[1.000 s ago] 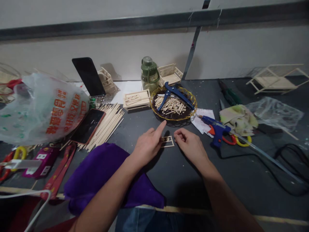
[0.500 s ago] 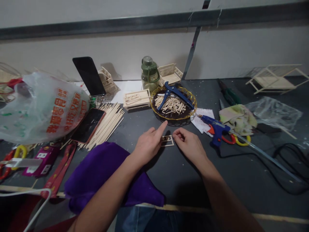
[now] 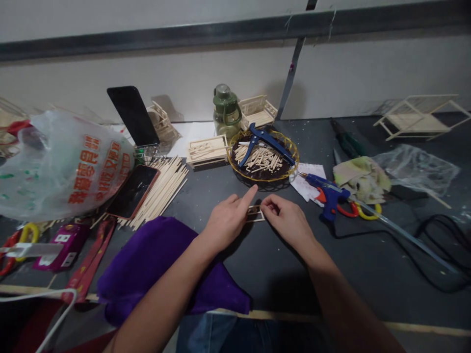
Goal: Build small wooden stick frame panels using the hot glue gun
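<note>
A small frame of thin wooden sticks (image 3: pixel 256 219) lies on the dark table in front of me. My left hand (image 3: pixel 227 218) grips its left end, with the index finger stretched forward and the other fingers curled and partly hidden. At the frame's right end is my right hand (image 3: pixel 285 215), thumb and forefinger pinched together at the upper corner; anything between those fingertips is too small to make out. Just beyond both hands stands a gold-rimmed basket (image 3: pixel 235 171) of short cut sticks (image 3: pixel 259 158), with a blue-handled cutter (image 3: pixel 270 139) resting across it.
On the right lie a blue glue gun (image 3: pixel 333 196) with its cord, scissors (image 3: pixel 370 211), a cloth (image 3: pixel 362 179) and green pliers (image 3: pixel 348 139). To the left are long sticks (image 3: pixel 158 193), a phone (image 3: pixel 134 191), a plastic bag (image 3: pixel 55 166) and purple fabric (image 3: pixel 154 264). A green lantern (image 3: pixel 226 110) stands behind.
My right hand has shifted slightly left, bringing its pinched fingertips to the frame's right end. My left hand stays on the frame. The camera view has moved slightly.
</note>
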The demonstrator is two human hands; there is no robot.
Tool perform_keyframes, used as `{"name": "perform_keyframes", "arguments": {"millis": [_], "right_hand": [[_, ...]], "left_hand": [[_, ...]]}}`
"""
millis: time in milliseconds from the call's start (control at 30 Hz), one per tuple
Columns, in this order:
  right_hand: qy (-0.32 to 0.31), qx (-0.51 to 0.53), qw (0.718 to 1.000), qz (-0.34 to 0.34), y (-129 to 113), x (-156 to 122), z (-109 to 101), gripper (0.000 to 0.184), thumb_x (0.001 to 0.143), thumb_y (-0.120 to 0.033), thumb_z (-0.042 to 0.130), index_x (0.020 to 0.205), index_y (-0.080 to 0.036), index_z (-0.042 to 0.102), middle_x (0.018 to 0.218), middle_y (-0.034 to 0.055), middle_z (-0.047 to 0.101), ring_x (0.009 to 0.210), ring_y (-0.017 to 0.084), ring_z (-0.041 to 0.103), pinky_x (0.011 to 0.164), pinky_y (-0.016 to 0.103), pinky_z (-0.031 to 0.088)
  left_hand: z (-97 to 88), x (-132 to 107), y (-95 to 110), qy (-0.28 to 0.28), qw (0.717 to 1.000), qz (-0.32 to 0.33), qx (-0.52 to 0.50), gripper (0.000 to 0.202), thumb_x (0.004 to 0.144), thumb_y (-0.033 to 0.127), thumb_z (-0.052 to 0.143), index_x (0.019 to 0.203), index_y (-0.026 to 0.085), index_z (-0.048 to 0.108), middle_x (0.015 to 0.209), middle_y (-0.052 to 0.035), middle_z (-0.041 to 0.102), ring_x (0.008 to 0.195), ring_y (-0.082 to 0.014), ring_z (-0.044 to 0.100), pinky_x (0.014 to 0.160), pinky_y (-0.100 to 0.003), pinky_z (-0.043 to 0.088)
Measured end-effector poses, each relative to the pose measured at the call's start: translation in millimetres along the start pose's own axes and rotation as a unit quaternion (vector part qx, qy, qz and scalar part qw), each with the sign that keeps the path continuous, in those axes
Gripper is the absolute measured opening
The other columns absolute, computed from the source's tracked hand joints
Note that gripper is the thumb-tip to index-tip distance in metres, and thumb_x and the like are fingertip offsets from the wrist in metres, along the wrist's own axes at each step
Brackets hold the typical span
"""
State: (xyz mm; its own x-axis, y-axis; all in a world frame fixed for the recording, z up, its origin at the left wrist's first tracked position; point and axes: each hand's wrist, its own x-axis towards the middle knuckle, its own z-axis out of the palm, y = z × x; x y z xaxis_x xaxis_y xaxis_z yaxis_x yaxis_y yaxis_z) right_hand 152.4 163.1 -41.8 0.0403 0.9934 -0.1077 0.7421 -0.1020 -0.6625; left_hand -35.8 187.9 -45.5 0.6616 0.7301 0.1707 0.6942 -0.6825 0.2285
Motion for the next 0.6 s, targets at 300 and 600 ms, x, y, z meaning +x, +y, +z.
{"name": "perform_keyframes", "arguments": {"millis": [300, 600], "right_hand": [[0.006, 0.005, 1.0, 0.003, 1.1, 0.7, 1.4, 0.012, 0.086, -0.029, 0.054, 0.083, -0.024, 0.064, 0.071, -0.0034, 0.065, 0.066, 0.014, 0.058, 0.061, 0.025, 0.034], [0.006, -0.004, 1.0, 0.0, 1.2, 0.7, 1.8, 0.012, 0.086, -0.029, 0.054, 0.082, -0.024, 0.063, 0.07, -0.0032, 0.065, 0.066, 0.015, 0.058, 0.06, 0.025, 0.033]], "left_hand": [[1.6, 0.3, 1.0, 0.005, 1.0, 0.006, 0.015, 0.061, 0.094, 0.014, 0.042, 0.151, 0.013, 0.019, 0.087, -0.0044, 0.067, 0.083, -0.0205, 0.057, 0.068, -0.029, 0.047], [6.7, 0.1, 1.1, 0.01, 0.999, 0.025, 0.031, 0.064, 0.091, 0.011, 0.043, 0.151, 0.01, 0.019, 0.088, -0.006, 0.067, 0.084, -0.0219, 0.055, 0.069, -0.031, 0.048]]}}
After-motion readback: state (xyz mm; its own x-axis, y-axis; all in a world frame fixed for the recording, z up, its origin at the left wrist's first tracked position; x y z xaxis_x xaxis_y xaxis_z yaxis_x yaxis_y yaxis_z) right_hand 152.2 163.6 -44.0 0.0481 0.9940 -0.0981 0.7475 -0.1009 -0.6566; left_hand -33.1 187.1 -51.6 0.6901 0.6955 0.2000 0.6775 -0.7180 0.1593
